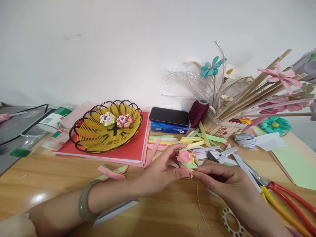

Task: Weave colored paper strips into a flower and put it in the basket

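A folded paper flower in pink, yellow and green is held above the table's front part. My left hand has thumb and fingers closed around its left side. Against the flower's lower right edge, my right hand pinches with thumb and forefinger. A thin tan thread hangs below the fingertips; whether it is also in the pinch is hidden. Behind the flower lie loose folded paper strips in pink, yellow, green and white. More pink and green strips rest beside my left forearm.
Two finished paper flowers sit in a yellow basket on red paper. A phone lies on a blue pack near a maroon thread spool. Red-handled scissors, a tape roll and a flower-filled holder stand right.
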Demonstrator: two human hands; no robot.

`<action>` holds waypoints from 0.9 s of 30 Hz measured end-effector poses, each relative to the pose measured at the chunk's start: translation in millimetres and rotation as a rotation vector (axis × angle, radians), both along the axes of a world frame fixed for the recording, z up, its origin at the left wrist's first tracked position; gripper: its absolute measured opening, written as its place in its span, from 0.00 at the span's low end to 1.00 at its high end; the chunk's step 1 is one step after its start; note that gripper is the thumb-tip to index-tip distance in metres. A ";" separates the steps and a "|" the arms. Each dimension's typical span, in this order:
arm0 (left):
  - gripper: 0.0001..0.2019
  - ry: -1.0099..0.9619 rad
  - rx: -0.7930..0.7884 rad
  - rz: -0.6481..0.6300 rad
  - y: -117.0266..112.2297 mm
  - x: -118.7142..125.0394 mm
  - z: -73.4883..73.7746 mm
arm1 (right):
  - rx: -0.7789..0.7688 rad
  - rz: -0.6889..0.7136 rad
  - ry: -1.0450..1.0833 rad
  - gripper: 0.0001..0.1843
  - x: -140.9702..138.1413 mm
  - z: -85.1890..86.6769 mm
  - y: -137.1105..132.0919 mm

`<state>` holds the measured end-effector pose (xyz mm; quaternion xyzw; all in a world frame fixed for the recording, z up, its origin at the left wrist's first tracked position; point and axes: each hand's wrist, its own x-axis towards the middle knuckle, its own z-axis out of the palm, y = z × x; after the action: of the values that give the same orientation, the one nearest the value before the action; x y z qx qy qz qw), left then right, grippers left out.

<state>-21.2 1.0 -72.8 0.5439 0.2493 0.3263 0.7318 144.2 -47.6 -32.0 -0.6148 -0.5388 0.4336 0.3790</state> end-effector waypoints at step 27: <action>0.26 -0.001 -0.021 0.059 1.2 2.5 -5.0 | 0.069 0.146 -0.111 0.12 0.8 15.2 4.3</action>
<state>-18.7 2.2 -77.8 0.5283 0.2686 0.3454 0.7276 145.0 -43.3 -16.8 -0.5834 -0.6170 0.4066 0.3371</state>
